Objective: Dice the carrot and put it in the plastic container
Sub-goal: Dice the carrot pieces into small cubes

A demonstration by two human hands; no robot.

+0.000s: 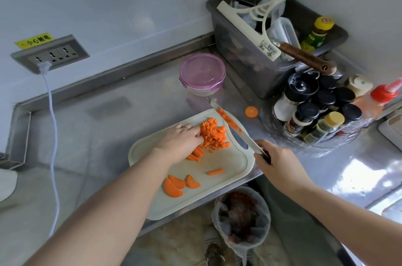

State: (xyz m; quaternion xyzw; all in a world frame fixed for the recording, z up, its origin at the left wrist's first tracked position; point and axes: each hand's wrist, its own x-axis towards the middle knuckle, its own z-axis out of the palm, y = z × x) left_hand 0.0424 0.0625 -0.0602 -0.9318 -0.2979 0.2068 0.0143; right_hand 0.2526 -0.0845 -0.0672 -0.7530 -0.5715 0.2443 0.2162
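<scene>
A pile of diced carrot (214,135) lies at the far end of the pale cutting board (228,170). My left hand (180,141) rests on the board against the pile, fingers over some carrot strips (195,153). My right hand (275,160) grips the handle of a knife (235,126), whose blade carries carrot bits and points away, just right of the pile. Three carrot slices (179,185) and one loose strip (215,171) lie nearer me. The plastic container (202,74), with a pink lid on, stands beyond the board.
A round carrot end (251,111) lies on the steel counter (108,113). A grey bin (272,48) of utensils and a tray of spice jars (322,111) crowd the right. A bagged waste bin (241,215) sits below the counter edge. A white cable (53,135) hangs from the wall socket.
</scene>
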